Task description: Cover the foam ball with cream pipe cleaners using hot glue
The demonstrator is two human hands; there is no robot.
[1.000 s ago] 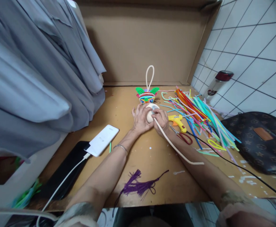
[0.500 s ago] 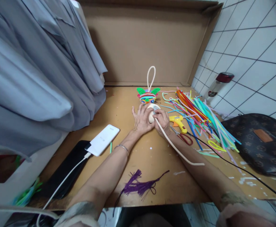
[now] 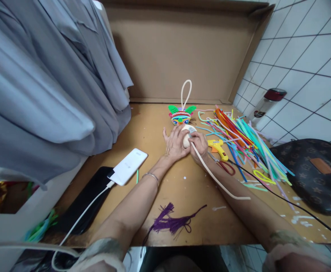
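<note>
Near the middle of the table, a cream-coloured round piece [image 3: 186, 140] lies between my two hands. My left hand [image 3: 177, 143] rests on its left side with the fingers spread and the thumb out. The fingers of my right hand [image 3: 199, 146] are pinched on a cream pipe cleaner [image 3: 211, 173] at the right side of the round piece; its loose end trails over my right forearm. Just behind my hands sits a colourful animal head [image 3: 180, 116] with green ears and a white loop on top.
On the right lie a yellow glue gun [image 3: 218, 149], red-handled scissors [image 3: 226, 167], many coloured pipe cleaners [image 3: 239, 132], a bottle [image 3: 264, 105] and a dark bag [image 3: 318, 177]. A white phone [image 3: 129, 166] is left; purple tassels [image 3: 171, 223] lie in front.
The whole view has shifted slightly, so things appear a little further right. Both hands keep nearly the same hold on the round piece and pipe cleaner.
</note>
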